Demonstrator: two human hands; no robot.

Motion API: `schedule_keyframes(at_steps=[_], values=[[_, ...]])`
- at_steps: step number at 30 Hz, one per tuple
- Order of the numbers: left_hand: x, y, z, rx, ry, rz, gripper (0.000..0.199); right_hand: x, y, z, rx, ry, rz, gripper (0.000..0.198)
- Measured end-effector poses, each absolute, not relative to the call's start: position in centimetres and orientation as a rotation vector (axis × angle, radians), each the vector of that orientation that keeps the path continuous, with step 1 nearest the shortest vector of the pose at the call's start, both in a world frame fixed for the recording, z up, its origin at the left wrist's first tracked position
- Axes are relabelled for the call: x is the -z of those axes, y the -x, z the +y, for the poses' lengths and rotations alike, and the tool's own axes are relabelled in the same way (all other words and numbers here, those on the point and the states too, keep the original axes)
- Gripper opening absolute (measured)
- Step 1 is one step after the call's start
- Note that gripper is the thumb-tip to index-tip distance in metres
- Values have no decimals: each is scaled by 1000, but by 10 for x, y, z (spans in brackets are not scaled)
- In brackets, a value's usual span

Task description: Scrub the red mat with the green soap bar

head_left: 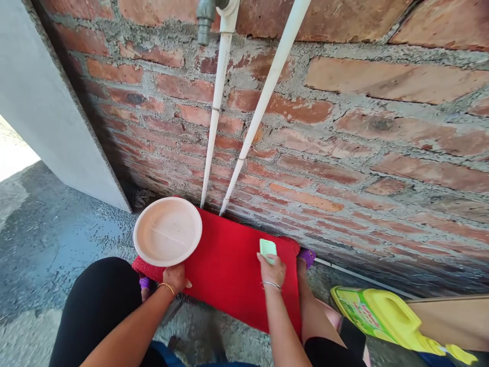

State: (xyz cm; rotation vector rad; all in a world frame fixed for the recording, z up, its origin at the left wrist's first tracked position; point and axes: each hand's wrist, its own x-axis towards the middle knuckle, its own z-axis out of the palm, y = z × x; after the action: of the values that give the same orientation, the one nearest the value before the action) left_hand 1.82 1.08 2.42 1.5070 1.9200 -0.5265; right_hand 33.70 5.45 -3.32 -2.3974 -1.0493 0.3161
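Clamping green block (268,247) in right grip (274,271) by right edge of bench (233,260); cannot tell closure of left grip (175,279) beside basin (168,234).

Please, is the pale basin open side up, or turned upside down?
Open side up: the pale basin shows its inner bottom inside the round rim, with the left hand at its near edge.

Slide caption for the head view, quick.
Right hand holding a green bar over red cloth, left hand at the pale basin.
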Motion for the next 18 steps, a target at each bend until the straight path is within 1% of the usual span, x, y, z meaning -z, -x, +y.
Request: schedule_keyframes(at_steps=[2, 5, 7, 9, 11, 13, 16, 18], values=[[-20, -18, 11, 528, -1512, 1922, 50, 35, -279, 68, -378, 2255, -1283, 35], [-16, -17, 12, 530, -1521, 1918, 49, 32, -199, 80, -425, 2041, -1637, 22], [-16, -17, 12, 536, -1512, 1918, 48, 29, -168, 84, -442, 2002, -1765, 21], [-20, -18, 13, 537, -1499, 1924, 50, 26, -165, 85, -447, 2023, -1817, 22], [-25, -19, 14, 542, -1484, 1923, 51, 26, -191, 85, -433, 2079, -1787, 21], [-28, -20, 14, 544, -1476, 1915, 51, 27, -240, 82, -404, 2175, -1653, 22], [-28, -20, 13, 531, -1482, 1912, 50, 32, -331, 70, -339, 2377, -1267, 29], [-25, -19, 12, 519, -1485, 1919, 51, 35, -384, 59, -265, 2464, -987, 29]])
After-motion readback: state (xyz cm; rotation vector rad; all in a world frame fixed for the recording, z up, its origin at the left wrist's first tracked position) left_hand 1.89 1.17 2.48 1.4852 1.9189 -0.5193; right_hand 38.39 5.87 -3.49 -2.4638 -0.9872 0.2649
